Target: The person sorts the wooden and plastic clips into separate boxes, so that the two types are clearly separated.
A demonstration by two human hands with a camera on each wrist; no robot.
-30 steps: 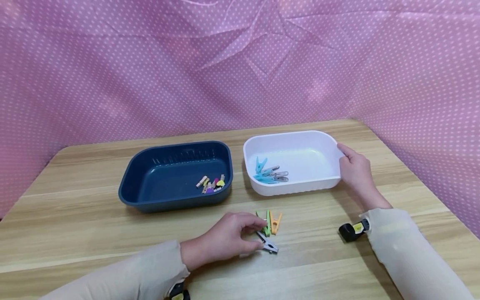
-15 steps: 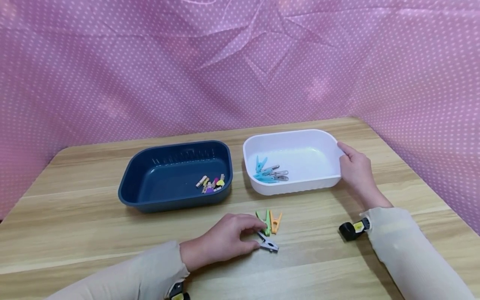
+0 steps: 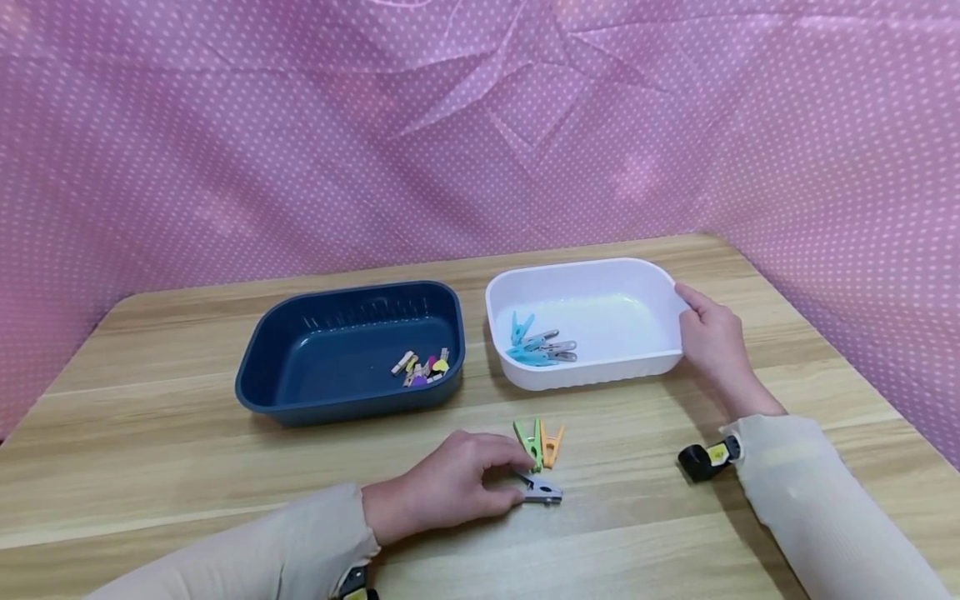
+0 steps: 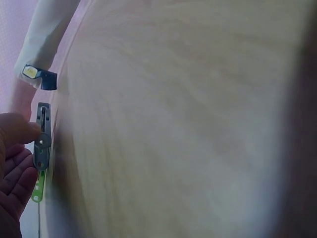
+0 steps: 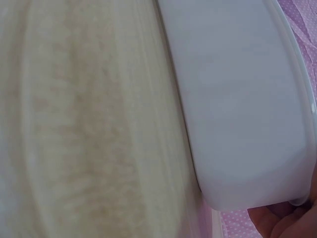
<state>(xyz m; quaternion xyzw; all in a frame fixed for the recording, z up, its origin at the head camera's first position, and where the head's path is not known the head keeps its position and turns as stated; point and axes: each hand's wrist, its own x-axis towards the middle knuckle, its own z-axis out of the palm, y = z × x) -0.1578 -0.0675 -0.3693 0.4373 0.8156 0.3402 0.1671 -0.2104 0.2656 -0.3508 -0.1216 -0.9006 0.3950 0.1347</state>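
My left hand (image 3: 465, 477) pinches a grey clothespin (image 3: 542, 490) between thumb and fingers, low over the table. The left wrist view shows the grey clothespin (image 4: 42, 141) side-on, with the thumb on its upper part and fingers near its lower end. Right by the fingertips lie a green clothespin (image 3: 531, 443) and an orange clothespin (image 3: 552, 443), side by side on the table. My right hand (image 3: 712, 337) grips the right end of a white basin (image 3: 600, 373), thumb at its rim. Several blue clothespins (image 3: 531, 357) with grey ends lie in the basin's near left corner.
A dark blue basin (image 3: 352, 410) stands left of the white one, with several small wooden clips (image 3: 420, 371) in its near right corner. The wooden table (image 3: 187, 475) backs onto a pink dotted curtain (image 3: 375, 167). Each wrist wears a strapped camera.
The grey clothespin has turned to lie more level, its free end shifting slightly right. The left hand has barely moved. The right hand keeps its grip on the white basin.
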